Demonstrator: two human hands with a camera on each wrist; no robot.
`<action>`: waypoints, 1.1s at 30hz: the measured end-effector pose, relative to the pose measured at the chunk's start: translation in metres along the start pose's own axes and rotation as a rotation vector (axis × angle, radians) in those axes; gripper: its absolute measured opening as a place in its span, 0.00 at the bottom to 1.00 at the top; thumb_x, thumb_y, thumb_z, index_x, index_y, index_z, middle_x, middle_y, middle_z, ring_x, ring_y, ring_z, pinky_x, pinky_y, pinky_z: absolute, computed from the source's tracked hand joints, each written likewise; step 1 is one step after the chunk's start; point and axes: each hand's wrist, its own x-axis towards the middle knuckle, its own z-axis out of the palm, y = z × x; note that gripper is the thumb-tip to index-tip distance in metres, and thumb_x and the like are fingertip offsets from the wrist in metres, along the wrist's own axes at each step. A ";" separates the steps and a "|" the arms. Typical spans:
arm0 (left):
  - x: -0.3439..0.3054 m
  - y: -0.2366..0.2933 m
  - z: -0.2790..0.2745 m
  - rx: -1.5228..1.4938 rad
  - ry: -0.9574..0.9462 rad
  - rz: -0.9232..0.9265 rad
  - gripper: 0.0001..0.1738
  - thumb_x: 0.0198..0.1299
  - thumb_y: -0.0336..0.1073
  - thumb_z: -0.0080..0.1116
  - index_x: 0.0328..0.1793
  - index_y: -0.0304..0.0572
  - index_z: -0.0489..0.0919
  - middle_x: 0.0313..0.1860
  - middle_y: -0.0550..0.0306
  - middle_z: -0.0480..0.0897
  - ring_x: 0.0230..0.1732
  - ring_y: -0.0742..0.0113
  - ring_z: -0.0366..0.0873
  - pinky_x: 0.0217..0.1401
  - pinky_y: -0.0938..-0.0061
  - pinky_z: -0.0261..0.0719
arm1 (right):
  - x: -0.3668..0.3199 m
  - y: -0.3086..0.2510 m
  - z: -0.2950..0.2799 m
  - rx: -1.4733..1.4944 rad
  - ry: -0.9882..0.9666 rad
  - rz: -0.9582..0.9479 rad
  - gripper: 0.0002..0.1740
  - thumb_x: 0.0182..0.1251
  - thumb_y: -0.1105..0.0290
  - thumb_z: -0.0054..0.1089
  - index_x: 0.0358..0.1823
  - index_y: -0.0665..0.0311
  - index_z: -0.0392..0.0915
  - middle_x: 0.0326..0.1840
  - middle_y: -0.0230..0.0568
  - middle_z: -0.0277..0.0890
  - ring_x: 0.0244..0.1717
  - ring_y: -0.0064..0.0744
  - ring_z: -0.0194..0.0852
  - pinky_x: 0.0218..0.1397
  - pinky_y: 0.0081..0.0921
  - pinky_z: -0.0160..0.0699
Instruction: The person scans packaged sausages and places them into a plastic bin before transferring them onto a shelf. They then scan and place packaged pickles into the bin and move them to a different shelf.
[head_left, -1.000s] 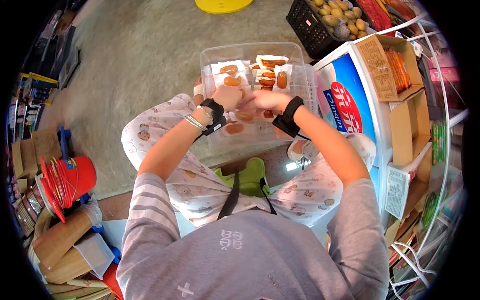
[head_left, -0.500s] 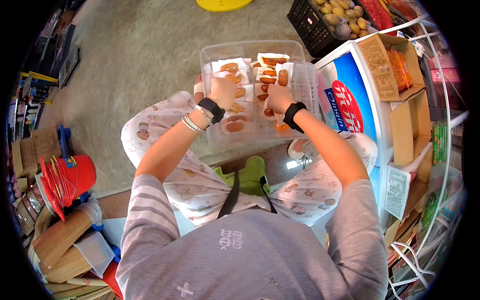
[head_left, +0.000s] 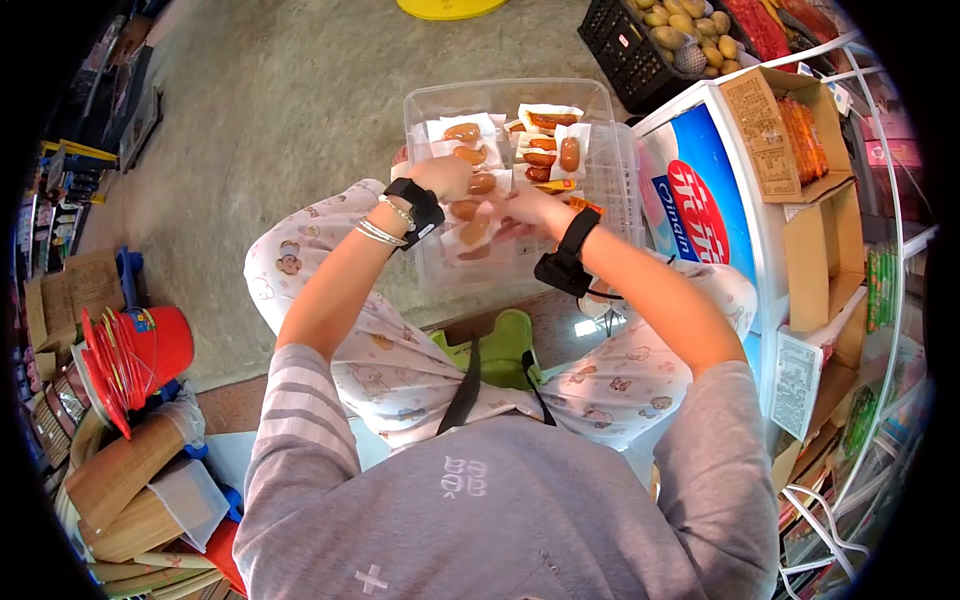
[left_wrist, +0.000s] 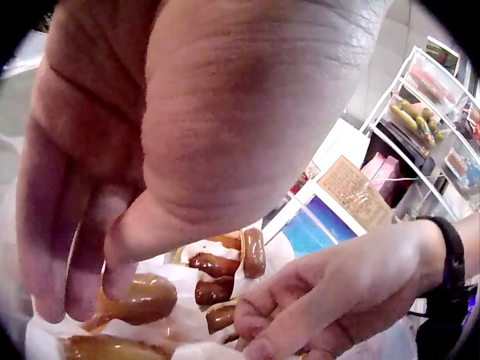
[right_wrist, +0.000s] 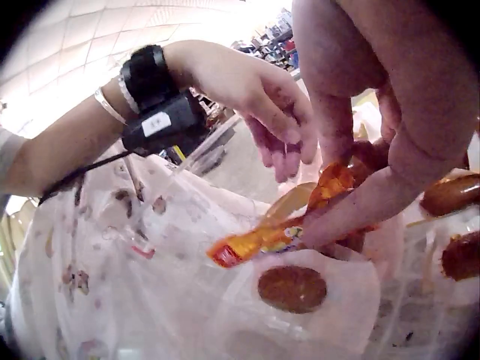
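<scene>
My left hand (head_left: 440,178) hovers over the left column of a clear divided plastic box (head_left: 608,150), its fingers hanging loosely. Below those fingers, in the left wrist view, lies a glossy brown sausage (left_wrist: 142,298) on white paper. My right hand (head_left: 530,205) is low over the middle of the box. The right wrist view shows its thumb and fingers pinching an orange-and-yellow printed wrapper (right_wrist: 262,238), partly hidden by the fingers. Beneath the wrapper another sausage (right_wrist: 292,289) rests on paper. Several darker sausages (head_left: 540,160) fill the right column.
A blue-and-white freezer (head_left: 690,190) stands close on the right, with cardboard boxes (head_left: 825,240) on it. Behind is a black crate (head_left: 625,55) of round yellow-brown produce. A green seat (head_left: 505,350) shows between my knees. A red bucket (head_left: 160,340) is at left.
My hands were close together over the box, then moved apart. Now my right hand has come back leftward from the right column, and my left hand has shifted slightly left.
</scene>
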 end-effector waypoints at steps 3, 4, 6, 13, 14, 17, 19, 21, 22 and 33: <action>-0.011 0.007 -0.013 -0.006 0.089 -0.002 0.10 0.49 0.33 0.52 0.35 0.39 0.79 0.29 0.49 0.81 0.32 0.55 0.80 0.33 0.65 0.75 | 0.010 0.012 -0.009 -0.087 -0.021 0.091 0.17 0.57 0.76 0.53 0.46 0.80 0.68 0.33 0.42 0.76 0.20 0.33 0.75 0.29 0.27 0.82; -0.011 0.006 -0.015 0.013 0.106 0.014 0.09 0.49 0.33 0.51 0.34 0.38 0.79 0.29 0.49 0.81 0.30 0.56 0.80 0.32 0.66 0.75 | 0.009 0.011 -0.010 -0.086 -0.021 0.090 0.17 0.57 0.76 0.53 0.46 0.80 0.68 0.33 0.42 0.76 0.20 0.33 0.75 0.29 0.27 0.82; -0.014 0.011 -0.019 -0.003 0.007 -0.035 0.09 0.48 0.33 0.52 0.34 0.38 0.79 0.28 0.49 0.81 0.28 0.58 0.80 0.31 0.67 0.75 | 0.009 0.006 -0.010 -0.769 -0.143 -0.019 0.18 0.56 0.73 0.54 0.48 0.71 0.70 0.32 0.42 0.75 0.20 0.29 0.74 0.26 0.24 0.80; -0.020 0.032 -0.002 -0.040 -0.124 0.064 0.12 0.48 0.38 0.57 0.32 0.35 0.79 0.23 0.53 0.80 0.24 0.64 0.79 0.28 0.71 0.75 | 0.001 0.003 -0.001 -0.803 -0.205 -0.044 0.11 0.58 0.67 0.54 0.40 0.64 0.75 0.23 0.33 0.70 0.17 0.23 0.65 0.21 0.18 0.71; -0.014 0.029 0.005 -0.010 -0.169 0.018 0.12 0.48 0.38 0.57 0.31 0.34 0.79 0.23 0.52 0.80 0.24 0.63 0.79 0.27 0.71 0.75 | 0.003 0.001 -0.003 -0.802 -0.205 -0.044 0.11 0.58 0.67 0.54 0.40 0.64 0.75 0.23 0.33 0.70 0.17 0.23 0.65 0.21 0.18 0.71; -0.013 0.032 0.000 0.080 -0.242 -0.012 0.14 0.50 0.41 0.54 0.33 0.37 0.81 0.31 0.47 0.82 0.33 0.56 0.80 0.34 0.66 0.76 | 0.012 -0.014 -0.011 -0.928 -0.213 0.167 0.16 0.55 0.68 0.54 0.42 0.71 0.74 0.32 0.38 0.75 0.22 0.29 0.74 0.23 0.25 0.76; -0.021 0.036 -0.008 0.048 -0.191 -0.029 0.14 0.49 0.41 0.54 0.33 0.37 0.81 0.31 0.48 0.82 0.33 0.56 0.80 0.34 0.66 0.76 | 0.016 -0.021 -0.015 -0.979 -0.037 0.246 0.16 0.57 0.68 0.52 0.44 0.69 0.72 0.33 0.38 0.75 0.26 0.31 0.74 0.27 0.27 0.78; -0.022 0.037 -0.009 0.018 -0.141 -0.048 0.15 0.49 0.42 0.55 0.33 0.36 0.81 0.31 0.48 0.82 0.33 0.56 0.80 0.34 0.67 0.76 | 0.015 -0.019 -0.020 -0.781 0.018 0.189 0.15 0.60 0.68 0.48 0.47 0.66 0.71 0.35 0.38 0.73 0.27 0.29 0.73 0.27 0.25 0.76; -0.019 0.035 -0.004 0.036 -0.102 -0.006 0.13 0.49 0.40 0.55 0.31 0.36 0.80 0.26 0.50 0.81 0.29 0.57 0.79 0.31 0.67 0.75 | 0.014 -0.019 -0.021 -0.582 0.072 0.131 0.15 0.62 0.68 0.45 0.49 0.64 0.70 0.36 0.38 0.72 0.27 0.26 0.71 0.28 0.22 0.74; 0.007 0.017 0.012 0.060 0.004 0.043 0.11 0.49 0.39 0.52 0.34 0.41 0.79 0.30 0.46 0.80 0.33 0.51 0.78 0.32 0.63 0.72 | 0.041 -0.036 -0.055 -0.933 0.155 -0.104 0.23 0.54 0.77 0.44 0.54 0.68 0.69 0.39 0.47 0.77 0.34 0.34 0.78 0.33 0.28 0.77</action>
